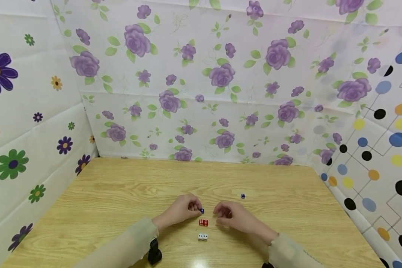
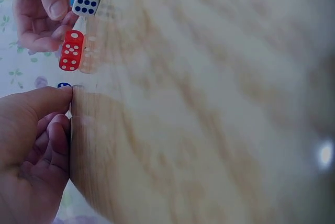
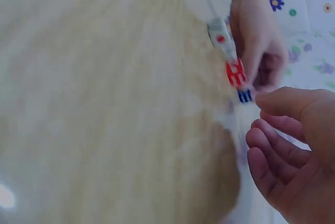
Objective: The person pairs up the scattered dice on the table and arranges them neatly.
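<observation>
My left hand point(image 1: 184, 209) pinches a small blue die point(image 1: 202, 211) between thumb and fingers, down at the tabletop. In the left wrist view the thumb covers most of that blue die point(image 2: 64, 85). Just nearer to me lie two red dice point(image 1: 203, 222) side by side, touching. Closer still, a pair of white dice point(image 1: 202, 237) also sits side by side. To the right of the dice, my right hand point(image 1: 236, 217) hovers with fingers loosely bent and nothing in them. Beyond it, a second blue die point(image 1: 242, 195) lies alone.
A wood-grain table point(image 1: 137, 178) spreads under both hands. Flower-printed cloth point(image 1: 201, 123) hangs along its back edge, with patterned cloths at the left and right sides. A black wrist device point(image 1: 154, 253) is strapped at the left sleeve.
</observation>
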Demonstrator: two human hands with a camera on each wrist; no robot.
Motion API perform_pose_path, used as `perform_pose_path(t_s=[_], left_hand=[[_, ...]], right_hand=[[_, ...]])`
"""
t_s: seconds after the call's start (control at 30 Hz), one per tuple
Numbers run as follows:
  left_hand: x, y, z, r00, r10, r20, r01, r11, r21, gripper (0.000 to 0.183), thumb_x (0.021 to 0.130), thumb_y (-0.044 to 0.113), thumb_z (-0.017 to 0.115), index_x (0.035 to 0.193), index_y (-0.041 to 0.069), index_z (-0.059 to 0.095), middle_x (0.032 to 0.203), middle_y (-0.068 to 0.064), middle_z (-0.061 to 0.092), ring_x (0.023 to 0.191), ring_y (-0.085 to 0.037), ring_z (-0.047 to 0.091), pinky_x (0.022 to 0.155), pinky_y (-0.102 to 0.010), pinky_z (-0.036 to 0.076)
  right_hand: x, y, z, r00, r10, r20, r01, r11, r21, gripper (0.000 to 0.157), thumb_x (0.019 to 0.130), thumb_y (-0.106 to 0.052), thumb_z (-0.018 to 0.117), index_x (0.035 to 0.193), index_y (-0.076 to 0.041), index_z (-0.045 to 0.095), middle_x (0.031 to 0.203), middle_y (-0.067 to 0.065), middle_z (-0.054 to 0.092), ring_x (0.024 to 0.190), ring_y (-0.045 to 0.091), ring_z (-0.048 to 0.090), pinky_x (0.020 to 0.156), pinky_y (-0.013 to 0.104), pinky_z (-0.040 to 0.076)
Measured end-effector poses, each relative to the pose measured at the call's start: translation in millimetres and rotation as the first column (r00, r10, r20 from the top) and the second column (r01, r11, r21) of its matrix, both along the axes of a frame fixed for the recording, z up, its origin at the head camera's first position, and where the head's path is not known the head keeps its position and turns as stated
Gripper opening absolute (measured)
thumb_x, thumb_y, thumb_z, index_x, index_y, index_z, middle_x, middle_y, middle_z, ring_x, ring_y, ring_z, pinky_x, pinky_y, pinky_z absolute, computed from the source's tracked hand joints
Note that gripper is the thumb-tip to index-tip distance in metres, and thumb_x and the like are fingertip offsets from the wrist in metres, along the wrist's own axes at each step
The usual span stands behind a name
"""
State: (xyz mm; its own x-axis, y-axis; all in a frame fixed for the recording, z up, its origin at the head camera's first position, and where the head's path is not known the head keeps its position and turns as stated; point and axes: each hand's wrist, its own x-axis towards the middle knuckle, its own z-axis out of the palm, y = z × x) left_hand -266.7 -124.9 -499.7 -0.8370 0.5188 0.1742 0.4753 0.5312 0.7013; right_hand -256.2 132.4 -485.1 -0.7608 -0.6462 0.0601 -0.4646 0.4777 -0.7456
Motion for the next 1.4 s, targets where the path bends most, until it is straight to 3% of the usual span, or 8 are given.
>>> perform_pose_path(t_s=[0.17, 0.37, 0.57, 0.73, 0.93, 1.4], left_hand=[[0.4, 0.7, 0.5, 1.000, -0.005, 0.000, 0.005, 1.000, -0.005, 0.008, 0.085, 0.010, 0.077, 0.089, 0.009, 0.070, 0.084, 0.000, 0.064, 0.071, 0.001, 0.053, 0.065, -0.016, 0.049], [1.2, 0.7, 0.7, 1.000, -0.005, 0.010, 0.005, 1.000, 0.007, 0.008, 0.085, 0.009, 0.076, 0.089, 0.009, 0.069, 0.085, 0.000, 0.064, 0.071, 0.000, 0.053, 0.065, -0.016, 0.049], [1.5, 0.0, 0.3, 1.000, -0.009, 0.011, 0.009, 1.000, 0.010, 0.008, 0.085, 0.010, 0.076, 0.089, 0.009, 0.070, 0.085, 0.000, 0.064, 0.071, 0.001, 0.053, 0.065, -0.016, 0.049], [0.3, 0.1, -0.3, 1.000, -0.008, 0.007, 0.008, 1.000, 0.004, 0.007, 0.086, 0.010, 0.076, 0.089, 0.009, 0.069, 0.085, 0.000, 0.064, 0.071, 0.001, 0.053, 0.066, -0.017, 0.050], [1.5, -0.3, 1.6, 1.000, -0.005, 0.019, 0.005, 1.000, 0.004, 0.007, 0.086, 0.010, 0.076, 0.090, 0.009, 0.070, 0.086, 0.000, 0.065, 0.071, 0.001, 0.053, 0.066, -0.017, 0.050], [0.9, 0.1, 1.1, 1.000, -0.004, 0.012, 0.004, 1.000, 0.013, 0.007, 0.086, 0.010, 0.076, 0.090, 0.009, 0.070, 0.085, 0.000, 0.065, 0.071, 0.001, 0.053, 0.065, -0.016, 0.049]], right_hand=[[-11.1, 10.3, 6.1, 0.986, -0.102, -0.135, 0.106, 0.994, 0.024, 0.015, 0.090, -0.012, 0.071, 0.104, -0.010, 0.068, 0.087, -0.005, 0.065, 0.074, 0.002, 0.056, 0.065, 0.020, 0.051], [-31.9, 25.4, 7.3, 0.914, -0.279, -0.295, 0.286, 0.958, -0.020, 0.011, 0.087, -0.007, 0.073, 0.098, -0.010, 0.071, 0.086, -0.003, 0.066, 0.076, 0.008, 0.057, 0.067, 0.023, 0.050], [-46.4, 44.2, -1.9, 0.862, -0.367, -0.351, 0.401, 0.915, 0.028, 0.015, 0.086, -0.010, 0.076, 0.100, -0.011, 0.070, 0.096, 0.004, 0.065, 0.088, 0.020, 0.058, 0.076, 0.033, 0.051], [-52.2, 58.2, -10.3, 0.871, -0.385, -0.306, 0.417, 0.908, 0.043, 0.021, 0.086, -0.011, 0.075, 0.106, -0.010, 0.068, 0.104, 0.009, 0.062, 0.091, 0.021, 0.058, 0.080, 0.037, 0.051], [-54.3, 69.5, -15.7, 0.899, -0.365, -0.241, 0.389, 0.919, 0.061, 0.022, 0.088, -0.012, 0.074, 0.108, -0.011, 0.067, 0.101, 0.005, 0.063, 0.087, 0.015, 0.058, 0.076, 0.031, 0.050], [-52.6, 72.4, -14.3, 0.894, -0.387, -0.226, 0.413, 0.908, 0.079, 0.013, 0.089, -0.011, 0.072, 0.101, -0.014, 0.069, 0.097, 0.003, 0.065, 0.085, 0.012, 0.057, 0.074, 0.028, 0.049]])
